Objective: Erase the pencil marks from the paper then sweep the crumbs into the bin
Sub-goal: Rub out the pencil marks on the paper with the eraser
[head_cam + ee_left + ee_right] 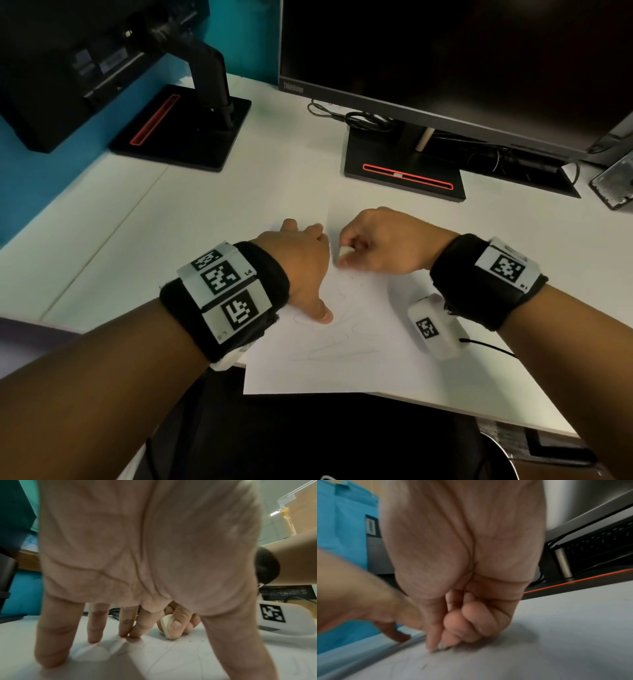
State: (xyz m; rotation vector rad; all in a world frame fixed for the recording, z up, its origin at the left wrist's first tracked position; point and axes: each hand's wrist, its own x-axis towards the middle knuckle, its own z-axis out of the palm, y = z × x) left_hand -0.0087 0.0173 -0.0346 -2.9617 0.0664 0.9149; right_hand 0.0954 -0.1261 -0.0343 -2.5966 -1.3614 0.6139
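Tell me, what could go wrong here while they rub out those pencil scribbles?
The paper overhangs the desk edge and already ripples under the left hand's fingertips, so hard rubbing with the eraser pinched in the right hand could crease or tear it. Crumbs near the eraser might scatter onto the desk.

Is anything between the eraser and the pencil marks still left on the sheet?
Nothing visible. The right hand pinches the eraser down on the paper; the left hand presses the sheet beside it, and the faint pencil marks nearer the person lie uncovered.
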